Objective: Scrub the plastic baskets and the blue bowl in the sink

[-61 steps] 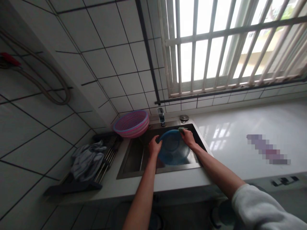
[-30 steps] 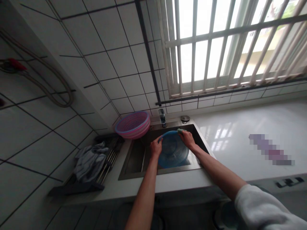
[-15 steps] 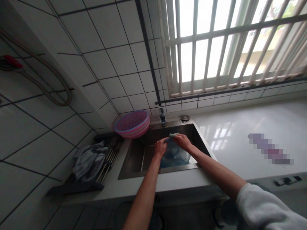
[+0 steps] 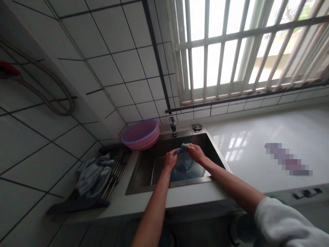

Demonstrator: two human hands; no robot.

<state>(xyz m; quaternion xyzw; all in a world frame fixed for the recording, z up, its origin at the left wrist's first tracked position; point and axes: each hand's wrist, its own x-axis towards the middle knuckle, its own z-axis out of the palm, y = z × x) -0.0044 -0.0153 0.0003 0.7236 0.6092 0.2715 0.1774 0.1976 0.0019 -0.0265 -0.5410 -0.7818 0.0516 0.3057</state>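
A see-through blue plastic basin [image 4: 187, 165] stands tilted inside the steel sink [image 4: 144, 171]. My left hand [image 4: 170, 159] grips its rim on the left side, fingers closed round the edge. At the far rim, my right hand [image 4: 195, 152] is closed on a pale green cloth [image 4: 186, 145], which it presses against the basin. Whether that cloth is a sponge cloth or a rag is too small to tell. The lower part of the basin is partly hidden by my right forearm and the sink's front edge.
Behind the sink are a faucet [image 4: 172, 126] and a round metal drain plug [image 4: 197, 127]. Pink and blue plastic baskets [image 4: 141, 135] rest at the back left corner. A grey cloth [image 4: 95, 175] lies on a folding metal rack [image 4: 114, 180] at left. White counter [image 4: 241, 151] extends right.
The view has shifted slightly. The basin's rim has turned a little in my hands, and both hands stay in nearly the same place, with the cloth still at the far rim.
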